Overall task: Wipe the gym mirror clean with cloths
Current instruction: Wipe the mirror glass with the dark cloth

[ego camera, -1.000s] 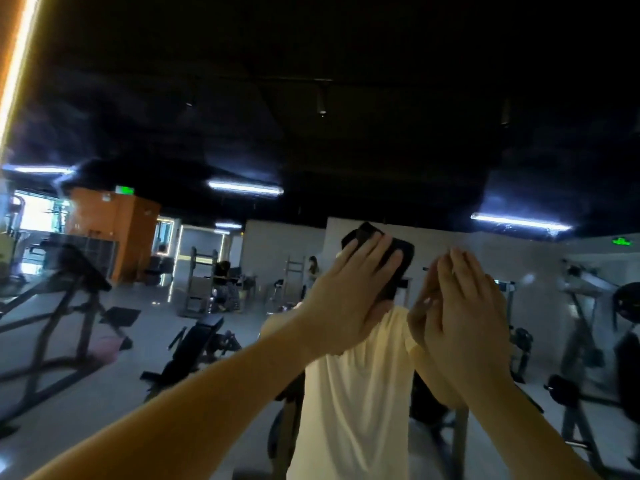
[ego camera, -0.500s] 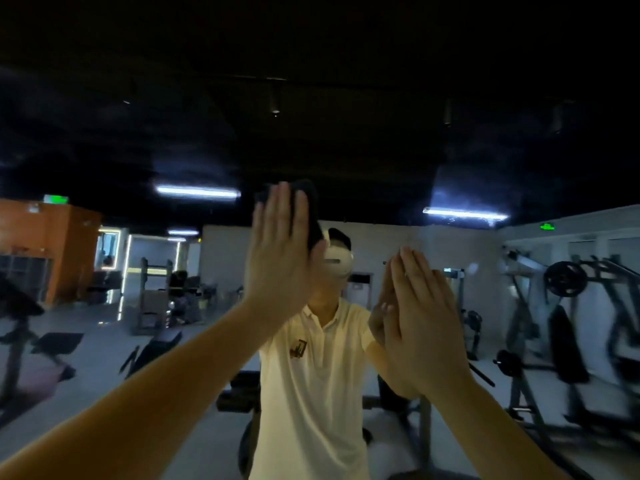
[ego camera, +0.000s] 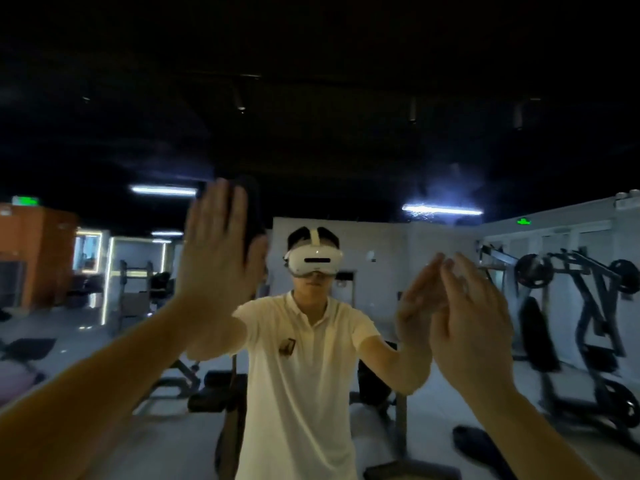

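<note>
The mirror (ego camera: 346, 140) is faced head-on and fills the view; a dim gym is reflected in it. At far left an orange wall (ego camera: 45, 258) and a green exit sign (ego camera: 26, 201) are reflected.

The left hand (ego camera: 214, 271) is raised left of centre, with fingers straight and close together and the palm laid flat toward the glass. A dark cloth (ego camera: 255, 213) is pressed against the mirror under it. Only the cloth's upper right edge is seen, past the fingers and above the thumb.

In the centre the person's reflection is seen, with a white headset (ego camera: 313, 260) and a pale polo shirt (ego camera: 298, 375) worn.

The right hand (ego camera: 474, 320) is held right of centre, lower than the left, with fingers straight and together and tilted slightly left. Its fingertips are met by their own reflection at the glass. A pale blur is seen at the fingertips; whether a cloth is held under this hand cannot be told.

A ceiling strip light (ego camera: 441, 209) is reflected above the right hand. At far right a black plate-loaded weight machine (ego camera: 575, 306) is reflected against a pale wall.
</note>
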Available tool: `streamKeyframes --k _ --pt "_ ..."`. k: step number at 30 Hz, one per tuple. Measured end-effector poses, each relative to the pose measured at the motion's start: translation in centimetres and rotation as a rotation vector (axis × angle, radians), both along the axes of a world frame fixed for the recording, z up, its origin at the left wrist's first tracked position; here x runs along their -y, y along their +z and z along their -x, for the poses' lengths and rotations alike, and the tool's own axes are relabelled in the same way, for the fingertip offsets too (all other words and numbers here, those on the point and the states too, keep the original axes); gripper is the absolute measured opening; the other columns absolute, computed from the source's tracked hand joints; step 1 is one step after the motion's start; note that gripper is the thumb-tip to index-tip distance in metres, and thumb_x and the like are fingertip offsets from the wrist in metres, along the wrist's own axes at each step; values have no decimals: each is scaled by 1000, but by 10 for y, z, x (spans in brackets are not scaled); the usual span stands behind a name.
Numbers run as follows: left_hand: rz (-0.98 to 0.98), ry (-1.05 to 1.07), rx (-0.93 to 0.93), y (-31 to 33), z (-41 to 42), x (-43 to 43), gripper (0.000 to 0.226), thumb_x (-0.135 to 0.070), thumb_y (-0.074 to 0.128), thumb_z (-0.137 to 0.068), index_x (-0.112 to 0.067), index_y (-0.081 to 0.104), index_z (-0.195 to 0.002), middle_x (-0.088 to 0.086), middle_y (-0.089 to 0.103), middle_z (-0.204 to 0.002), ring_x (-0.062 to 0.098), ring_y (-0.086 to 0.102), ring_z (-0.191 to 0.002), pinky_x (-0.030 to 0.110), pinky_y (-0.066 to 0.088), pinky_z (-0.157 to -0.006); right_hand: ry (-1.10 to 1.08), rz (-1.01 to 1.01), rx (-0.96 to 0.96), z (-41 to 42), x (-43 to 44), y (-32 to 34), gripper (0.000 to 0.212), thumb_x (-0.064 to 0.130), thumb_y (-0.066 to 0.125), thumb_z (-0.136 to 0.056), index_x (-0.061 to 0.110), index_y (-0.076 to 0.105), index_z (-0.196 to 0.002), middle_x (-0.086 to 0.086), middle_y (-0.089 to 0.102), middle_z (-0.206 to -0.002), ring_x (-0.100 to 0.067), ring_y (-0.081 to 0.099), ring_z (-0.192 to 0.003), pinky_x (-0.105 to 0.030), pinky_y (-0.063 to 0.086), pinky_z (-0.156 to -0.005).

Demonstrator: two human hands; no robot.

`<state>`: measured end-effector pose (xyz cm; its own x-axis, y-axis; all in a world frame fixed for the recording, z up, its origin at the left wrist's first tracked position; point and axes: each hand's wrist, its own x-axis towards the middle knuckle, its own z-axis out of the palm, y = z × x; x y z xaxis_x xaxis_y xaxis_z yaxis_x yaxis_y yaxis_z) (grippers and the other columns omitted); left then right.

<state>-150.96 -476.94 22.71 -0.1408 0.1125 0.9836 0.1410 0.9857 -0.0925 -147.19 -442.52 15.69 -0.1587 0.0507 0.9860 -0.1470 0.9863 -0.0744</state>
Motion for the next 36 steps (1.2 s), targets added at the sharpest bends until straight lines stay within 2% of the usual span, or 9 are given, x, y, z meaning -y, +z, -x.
streamKeyframes --k 3,6,13,16,18,24,28,32,36 --pt "-199 -29 -2 12 -2 -26 73 -49 15 -109 -1 11 -163 26 9 -170 40 4 -159 52 3 -129 -17 -49 28 13 -21 1 64 27 27 -97 -5 43 -149 -25 39 -158 -40 38 -146 -60 37 -116" --pt "-186 -79 -8 17 1 -87 72 -48 16 -109 -2 7 -164 23 4 -171 37 0 -159 51 2 -130 27 -92 33 23 -29 -3 66 29 25 -97 -4 39 -152 -22 33 -162 -35 30 -152 -52 24 -124" --pt "150 -205 37 11 -1 -232 70 -40 23 -103 -6 14 -164 21 7 -171 32 0 -160 46 -3 -130 145 -114 -21 21 -44 1 55 26 37 -101 2 47 -150 -16 41 -159 -28 35 -149 -39 17 -124" --pt "444 -145 114 -6 -6 -258 70 -43 18 -104 -7 16 -164 20 9 -171 32 3 -160 49 3 -130 244 -49 -23 21 -45 1 57 21 63 -100 2 45 -151 -14 43 -159 -27 39 -148 -50 31 -122" --pt "491 -77 98 -6 -7 -244 69 -43 16 -105 -8 13 -165 20 7 -172 32 3 -160 48 5 -130 259 -36 -37 19 -41 1 59 19 66 -98 -1 46 -150 -18 45 -156 -30 42 -146 -54 36 -119" --pt "172 -10 132 -25 -8 -103 72 -45 25 -109 -12 -5 -165 12 -15 -172 26 -15 -159 52 5 -130 180 20 6 14 -19 -3 65 30 24 -97 -5 45 -147 -23 36 -161 -35 31 -152 -53 25 -124" --pt "-107 -8 90 -40 -9 -21 72 -45 22 -107 -1 10 -164 24 6 -171 37 5 -160 60 16 -126 116 49 14 29 -8 -9 69 32 23 -96 -3 34 -154 -21 23 -167 -34 19 -156 -59 23 -124" --pt "-154 -56 25 -40 -3 -58 71 -39 28 -107 0 8 -164 23 2 -171 35 -1 -160 58 11 -128 43 23 54 28 -3 -13 73 33 22 -95 -5 27 -157 -23 20 -167 -36 18 -156 -59 22 -124" --pt "75 -144 45 -48 1 -156 71 -42 26 -108 -8 2 -165 17 -5 -173 29 -10 -160 47 -6 -130 34 -28 64 23 -11 -13 74 34 23 -94 -4 27 -158 -22 20 -167 -36 18 -156 -57 21 -125"
